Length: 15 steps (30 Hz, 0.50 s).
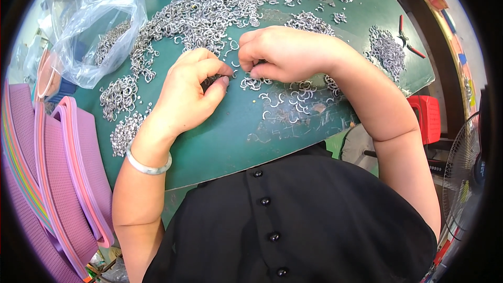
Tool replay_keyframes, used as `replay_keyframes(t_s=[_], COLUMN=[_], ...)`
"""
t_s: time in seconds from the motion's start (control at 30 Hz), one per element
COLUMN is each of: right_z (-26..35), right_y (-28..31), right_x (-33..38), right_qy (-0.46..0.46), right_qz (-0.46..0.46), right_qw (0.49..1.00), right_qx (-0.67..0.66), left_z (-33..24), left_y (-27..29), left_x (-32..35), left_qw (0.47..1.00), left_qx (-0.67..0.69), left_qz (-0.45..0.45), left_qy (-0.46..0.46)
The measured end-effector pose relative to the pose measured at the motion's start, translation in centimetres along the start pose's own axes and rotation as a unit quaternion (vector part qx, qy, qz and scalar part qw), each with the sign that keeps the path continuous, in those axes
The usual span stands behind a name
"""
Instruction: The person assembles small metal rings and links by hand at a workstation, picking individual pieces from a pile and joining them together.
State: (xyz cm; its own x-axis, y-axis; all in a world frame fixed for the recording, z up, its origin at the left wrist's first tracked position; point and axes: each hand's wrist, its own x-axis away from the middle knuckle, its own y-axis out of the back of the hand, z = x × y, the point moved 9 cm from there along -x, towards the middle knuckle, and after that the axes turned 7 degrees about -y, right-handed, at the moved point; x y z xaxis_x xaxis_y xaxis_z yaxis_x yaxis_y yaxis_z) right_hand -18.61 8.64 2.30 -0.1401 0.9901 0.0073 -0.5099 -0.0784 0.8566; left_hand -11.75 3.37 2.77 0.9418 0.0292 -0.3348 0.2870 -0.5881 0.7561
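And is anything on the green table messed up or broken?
Yes, the green tabletop looks scratched and scuffed between the right hand and the near edge, with pale marks. Loose curved grey pieces lie in scattered piles; I can't tell whether any spilled.

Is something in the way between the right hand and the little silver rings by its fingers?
No, nothing visible: those silver rings lie on the green table, right beside the curled right hand.
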Motion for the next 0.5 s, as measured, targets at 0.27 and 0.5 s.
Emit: replay_keyframes(t_s=[0.27, 0.5], right_z=[0.2, 0.2], right_y=[0.6, 1.8], right_x=[-0.3, -0.4], right_qy=[0.019, 0.000], right_qz=[-0.046, -0.090], right_qw=[0.999, 0.992], right_qx=[0.013, -0.085], left_z=[-0.3, -0.5], left_y=[0.0, 1.4], left_x=[-0.4, -0.6], left_qw=[0.999, 0.998], left_qx=[0.004, -0.008], left_qz=[-0.039, -0.064], left_qy=[-0.007, -0.006])
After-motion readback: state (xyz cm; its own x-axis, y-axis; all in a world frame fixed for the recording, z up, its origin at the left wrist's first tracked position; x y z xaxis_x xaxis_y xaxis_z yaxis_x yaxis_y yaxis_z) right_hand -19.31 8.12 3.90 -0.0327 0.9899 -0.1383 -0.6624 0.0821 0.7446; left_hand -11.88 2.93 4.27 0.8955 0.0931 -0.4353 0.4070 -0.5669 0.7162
